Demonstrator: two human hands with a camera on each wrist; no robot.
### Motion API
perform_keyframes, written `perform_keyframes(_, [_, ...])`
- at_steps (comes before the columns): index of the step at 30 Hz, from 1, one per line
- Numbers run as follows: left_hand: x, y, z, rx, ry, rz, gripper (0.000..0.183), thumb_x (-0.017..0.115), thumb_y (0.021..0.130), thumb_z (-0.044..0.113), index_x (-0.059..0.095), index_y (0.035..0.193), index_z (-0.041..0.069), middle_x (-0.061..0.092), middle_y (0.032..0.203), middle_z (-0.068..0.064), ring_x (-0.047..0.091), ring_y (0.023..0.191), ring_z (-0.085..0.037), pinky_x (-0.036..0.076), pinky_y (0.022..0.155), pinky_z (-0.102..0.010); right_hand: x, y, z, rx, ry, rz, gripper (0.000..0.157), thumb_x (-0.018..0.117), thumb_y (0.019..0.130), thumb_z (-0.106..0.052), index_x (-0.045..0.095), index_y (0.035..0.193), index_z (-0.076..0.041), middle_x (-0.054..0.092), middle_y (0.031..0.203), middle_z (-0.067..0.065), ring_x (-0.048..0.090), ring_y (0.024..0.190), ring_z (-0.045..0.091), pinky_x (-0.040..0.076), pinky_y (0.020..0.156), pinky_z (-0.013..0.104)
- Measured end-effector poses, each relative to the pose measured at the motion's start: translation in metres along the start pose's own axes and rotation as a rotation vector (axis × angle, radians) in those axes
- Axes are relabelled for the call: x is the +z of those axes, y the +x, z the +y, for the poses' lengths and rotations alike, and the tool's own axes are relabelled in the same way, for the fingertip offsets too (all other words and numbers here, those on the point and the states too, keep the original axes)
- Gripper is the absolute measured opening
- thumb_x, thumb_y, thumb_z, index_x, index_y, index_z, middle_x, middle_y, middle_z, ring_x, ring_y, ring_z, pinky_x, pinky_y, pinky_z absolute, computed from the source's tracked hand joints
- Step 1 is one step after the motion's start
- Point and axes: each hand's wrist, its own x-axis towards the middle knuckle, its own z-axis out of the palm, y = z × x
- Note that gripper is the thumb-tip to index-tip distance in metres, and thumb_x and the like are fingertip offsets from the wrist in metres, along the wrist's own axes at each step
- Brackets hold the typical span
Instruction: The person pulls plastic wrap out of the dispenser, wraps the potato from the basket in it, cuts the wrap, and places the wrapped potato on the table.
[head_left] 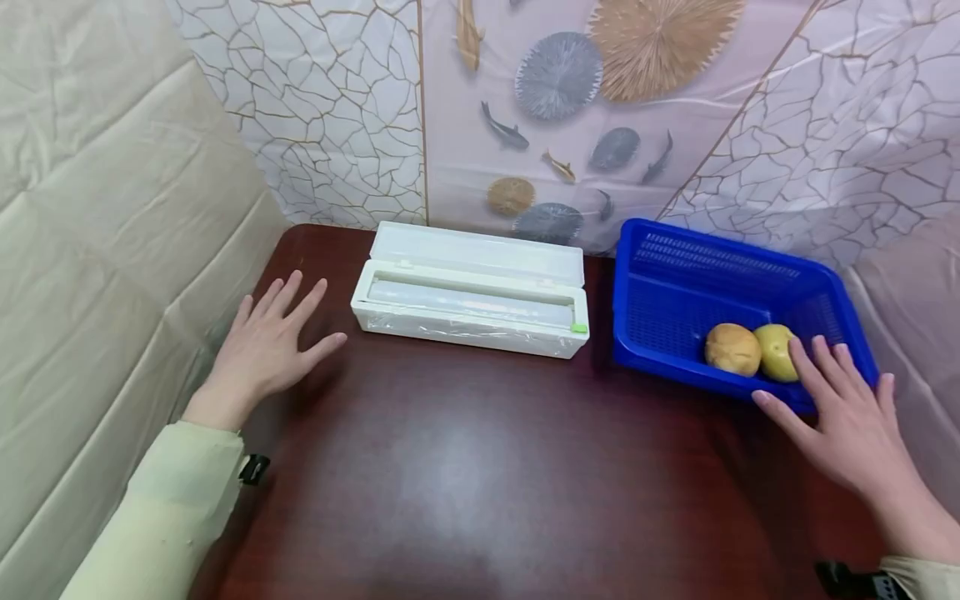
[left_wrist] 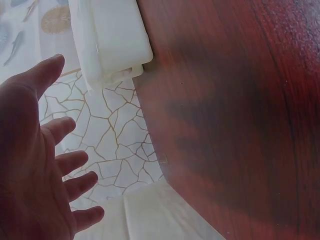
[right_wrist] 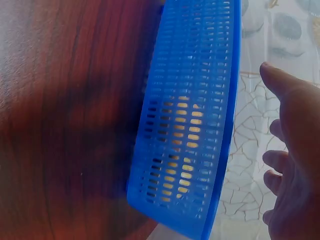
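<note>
Fingers spread, my left hand [head_left: 268, 346] hovers over the table's left side, apart from a white cling film box [head_left: 472, 333]. That box has its lid [head_left: 480, 254] up at the back, a roll of film [head_left: 468, 302] inside and a green tab [head_left: 579, 328] at its right end. My right hand [head_left: 851, 417] is held with spread fingers above the front right corner of a blue plastic basket [head_left: 652, 360], holding nothing. In the basket lie a brownish round fruit or bun [head_left: 732, 349] and a yellow-green fruit [head_left: 777, 352], the latter partly behind my fingers.
The dark red-brown table [head_left: 465, 467] reaches back to a patterned wall covering [head_left: 337, 117]. Beige cloth [head_left: 90, 250] hangs along the left side, and pale cloth [head_left: 915, 333] along the right. Black straps sit at both wrists.
</note>
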Motion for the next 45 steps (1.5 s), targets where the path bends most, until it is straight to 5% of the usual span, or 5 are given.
perform_keyframes(15, [-0.008,0.015,0.014,0.086,0.048,0.001,0.086,0.058,0.103,0.062,0.026,0.171,0.021,0.018,0.177,-0.018,0.015,0.163,-0.042,0.006,0.128,-0.065,0.002,0.034,-0.034,-0.135,0.031,0.015,0.091,0.068,0.103,-0.047,0.019,0.172,-0.015,0.015,0.174,0.027,-0.002,0.165,0.037,-0.017,0.122,0.069])
perform_keyframes(33, [0.007,0.038,0.026,0.470,0.192,0.218,0.079,0.085,0.091,0.036,0.053,0.156,0.006,0.053,0.158,-0.022,0.050,0.147,-0.038,0.028,0.126,-0.056,0.023,0.074,-0.106,-0.421,0.038,0.108,0.086,0.082,0.092,-0.044,0.046,0.163,-0.012,0.043,0.165,0.024,0.031,0.158,0.041,0.003,0.129,0.064])
perform_keyframes(45, [0.027,0.049,0.026,0.591,0.279,0.354,0.074,0.093,0.082,0.028,0.062,0.144,0.005,0.063,0.147,-0.018,0.061,0.130,-0.035,0.045,0.112,-0.051,0.051,0.094,-0.149,-0.663,0.047,0.175,0.078,0.083,0.090,-0.037,0.054,0.156,-0.006,0.053,0.157,0.022,0.045,0.149,0.042,0.013,0.131,0.056])
